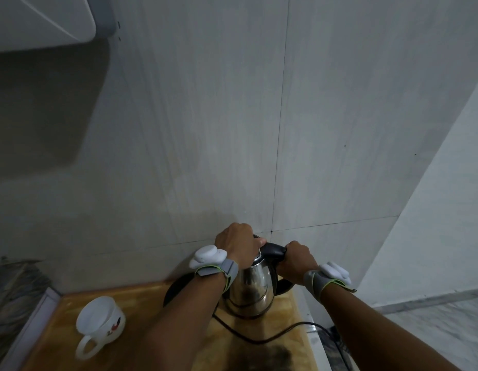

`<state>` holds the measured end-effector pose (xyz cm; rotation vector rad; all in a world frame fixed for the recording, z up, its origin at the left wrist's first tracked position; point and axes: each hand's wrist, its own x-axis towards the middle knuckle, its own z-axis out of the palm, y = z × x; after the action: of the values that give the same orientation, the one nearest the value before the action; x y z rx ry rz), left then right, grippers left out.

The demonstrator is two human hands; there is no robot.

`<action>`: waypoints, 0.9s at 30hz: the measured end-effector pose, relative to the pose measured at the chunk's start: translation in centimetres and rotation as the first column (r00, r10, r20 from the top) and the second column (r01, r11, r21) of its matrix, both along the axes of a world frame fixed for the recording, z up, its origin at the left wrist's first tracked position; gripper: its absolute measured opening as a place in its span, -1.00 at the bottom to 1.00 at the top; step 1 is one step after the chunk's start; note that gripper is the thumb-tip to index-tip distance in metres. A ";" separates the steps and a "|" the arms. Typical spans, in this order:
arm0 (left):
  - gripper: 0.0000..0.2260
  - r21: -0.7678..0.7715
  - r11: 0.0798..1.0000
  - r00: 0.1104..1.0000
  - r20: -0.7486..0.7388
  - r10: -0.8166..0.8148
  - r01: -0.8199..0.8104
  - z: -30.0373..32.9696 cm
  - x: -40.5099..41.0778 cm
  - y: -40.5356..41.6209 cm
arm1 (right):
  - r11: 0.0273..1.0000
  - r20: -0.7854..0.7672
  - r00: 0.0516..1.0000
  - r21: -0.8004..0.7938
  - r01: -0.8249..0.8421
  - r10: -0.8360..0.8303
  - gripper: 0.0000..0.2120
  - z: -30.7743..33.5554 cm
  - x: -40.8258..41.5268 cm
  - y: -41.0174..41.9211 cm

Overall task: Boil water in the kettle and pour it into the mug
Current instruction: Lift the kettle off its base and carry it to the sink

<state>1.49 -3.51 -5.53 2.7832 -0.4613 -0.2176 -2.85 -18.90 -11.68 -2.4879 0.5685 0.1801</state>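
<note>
Wooden counter [141,298]: your right hand [296,261] grips the steel kettle [249,290] handle, left hand [236,241] clasps its lid; mug [100,321] near the left edge looks empty, so pouring remains

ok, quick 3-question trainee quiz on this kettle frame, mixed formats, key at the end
1. True or false: the mug stands on the wooden counter.
2. Which hand grips the kettle by its black handle? A left, B right.
3. Fill in: the left hand rests on the kettle's ____.

Key: 1 true. 2 B, the right hand. 3 lid.
</note>
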 end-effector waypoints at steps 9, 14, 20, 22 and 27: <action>-0.60 0.022 1.000 0.997 0.072 -0.004 0.002 0.1 -0.5 -0.2 | 1.000 -0.012 1.000 -0.011 -0.003 0.003 -0.75 -0.2 0.1 -0.1; -0.61 0.038 0.999 0.994 0.105 0.001 -0.005 0.0 -0.7 -0.4 | 1.000 -0.017 1.000 -0.015 -0.005 0.005 -0.72 -0.3 0.3 -0.1; -0.68 0.033 0.999 0.993 0.120 -0.003 -0.001 0.2 -0.8 -0.5 | 0.999 -0.013 1.000 -0.039 -0.008 0.008 -0.72 -0.4 0.3 -0.1; -0.69 0.024 1.000 0.993 0.115 0.003 -0.006 0.1 -0.8 -0.5 | 0.999 -0.015 1.000 -0.045 -0.014 0.013 -0.72 -0.4 0.4 -0.1; -0.69 0.018 1.000 0.993 0.118 0.001 -0.003 0.1 -0.9 -0.8 | 0.999 -0.008 1.000 -0.043 0.002 -0.002 -0.69 -0.6 0.6 -0.1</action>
<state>0.60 -4.27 -5.40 2.8249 -0.4875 -0.0579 -2.30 -18.99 -12.33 -2.5291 0.5835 0.1785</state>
